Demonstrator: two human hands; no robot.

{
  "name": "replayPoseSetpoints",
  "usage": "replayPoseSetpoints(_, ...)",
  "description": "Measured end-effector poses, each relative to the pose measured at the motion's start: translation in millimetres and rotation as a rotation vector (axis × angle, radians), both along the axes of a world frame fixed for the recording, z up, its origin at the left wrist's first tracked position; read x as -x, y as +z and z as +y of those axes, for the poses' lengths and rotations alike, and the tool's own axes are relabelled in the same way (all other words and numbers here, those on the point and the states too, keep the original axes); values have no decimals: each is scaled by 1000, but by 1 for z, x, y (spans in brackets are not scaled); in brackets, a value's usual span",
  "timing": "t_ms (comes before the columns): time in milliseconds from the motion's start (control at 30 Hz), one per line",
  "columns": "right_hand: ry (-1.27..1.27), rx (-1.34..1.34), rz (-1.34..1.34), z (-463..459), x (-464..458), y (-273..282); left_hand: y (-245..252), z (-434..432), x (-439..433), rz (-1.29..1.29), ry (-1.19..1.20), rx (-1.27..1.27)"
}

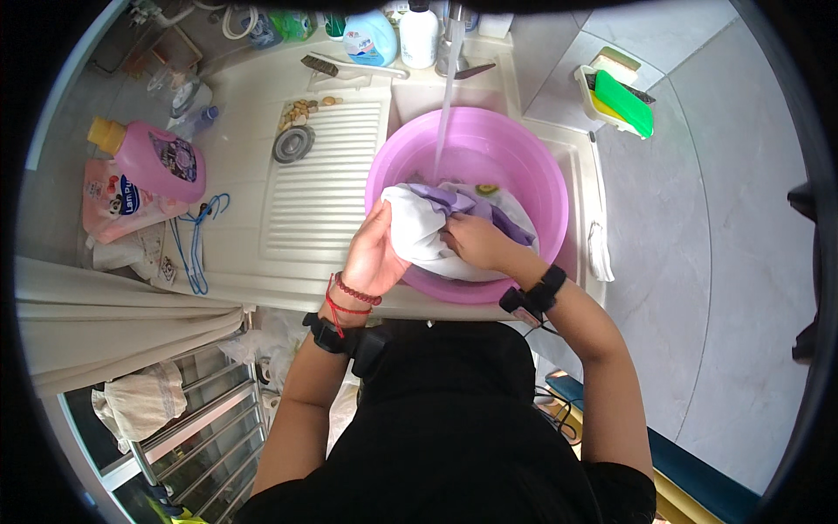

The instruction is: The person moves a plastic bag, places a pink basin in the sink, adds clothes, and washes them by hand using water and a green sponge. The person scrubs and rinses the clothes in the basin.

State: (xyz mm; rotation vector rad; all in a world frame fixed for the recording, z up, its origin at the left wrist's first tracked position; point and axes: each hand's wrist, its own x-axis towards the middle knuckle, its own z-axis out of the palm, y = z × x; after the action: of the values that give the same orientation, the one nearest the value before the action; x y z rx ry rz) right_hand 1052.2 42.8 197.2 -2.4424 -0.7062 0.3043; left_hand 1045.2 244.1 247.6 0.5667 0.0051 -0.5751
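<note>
A wet white and purple cloth garment (419, 230) lies bunched over the near side of a pink plastic basin (553, 177), with part of it inside. My left hand (374, 252) grips the white fabric at its left end, thumb on top. Against the middle of the cloth, my right hand (476, 241) has its fingers curled into the folds. From the faucet (452, 56) a stream of water runs into the basin behind the garment. A small green and brown patch (486, 190) shows on the fabric. The basin's bottom is partly hidden by the cloth.
Left of the basin is a ribbed washboard (324, 190) with a drain strainer (293, 144) and pebbles (304, 111). A scrub brush (357, 67) and bottles (370, 39) line the back. Farther left are a pink detergent bottle (160, 160) and blue hangers (196, 245). A sponge holder (605, 105) hangs right.
</note>
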Motion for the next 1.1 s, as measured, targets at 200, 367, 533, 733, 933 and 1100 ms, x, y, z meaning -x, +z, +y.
replayPoseSetpoints(200,-201,544,78,-18,-9,-19,8,25,-2,-122,69,72)
replayPoseSetpoints(367,-219,837,30,-37,-12,10,3,35,-9,-76,126,-85)
replayPoseSetpoints(533,-345,681,-110,-54,-9,62,-20,41,-21,-67,189,-394)
replayPoseSetpoints(733,-283,8,-227,-51,11,138,-34,16,-23,-1085,533,-1546)
replayPoseSetpoints(933,-2,-303,-396,-29,20,164,-34,-47,-22,-1011,0,-1187)
replayPoseSetpoints(1100,-120,-462,-422,-45,20,175,-56,-73,-36,-904,77,-1216)
